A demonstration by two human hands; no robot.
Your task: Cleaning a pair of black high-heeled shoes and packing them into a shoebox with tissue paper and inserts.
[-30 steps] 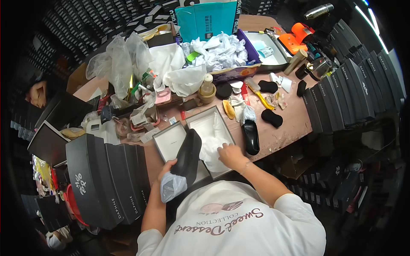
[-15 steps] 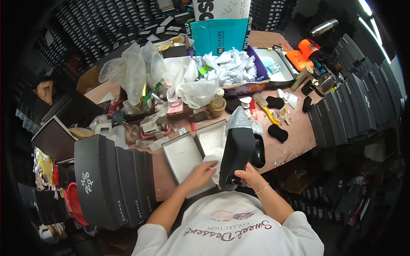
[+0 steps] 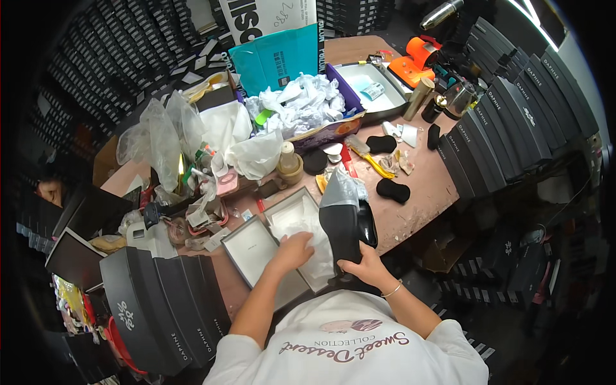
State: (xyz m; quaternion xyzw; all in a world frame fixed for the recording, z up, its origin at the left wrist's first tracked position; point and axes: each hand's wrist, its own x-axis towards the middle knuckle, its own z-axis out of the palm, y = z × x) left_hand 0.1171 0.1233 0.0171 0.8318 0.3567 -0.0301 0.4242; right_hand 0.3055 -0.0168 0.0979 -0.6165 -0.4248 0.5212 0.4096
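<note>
My right hand (image 3: 364, 264) grips the lower end of a black shoe (image 3: 339, 230), tilted upright over the table. Grey plastic wrap (image 3: 340, 190) covers its upper end. Just behind it, to the right, part of another black shoe (image 3: 367, 221) shows. My left hand (image 3: 292, 251) has its fingers curled on white tissue paper (image 3: 319, 260), which spreads over an opened shoebox (image 3: 280, 208). A shallow box half with a pale inside (image 3: 247, 247) lies to the left, against the shoebox, partly under my left forearm.
Stacked dark shoeboxes stand at the left (image 3: 151, 308) and right (image 3: 497, 138). A purple carton of crumpled paper (image 3: 350, 96) sits at the back. Right of centre lie a yellow-handled brush (image 3: 375, 160) and black insole-like pads (image 3: 393, 190). An orange tape dispenser (image 3: 410, 64) stands farther back.
The view has shifted, moving the table's things leftward. My left hand has reached farther over the shoebox onto the tissue. The black shoe has turned slightly and shows more of the other shoe.
</note>
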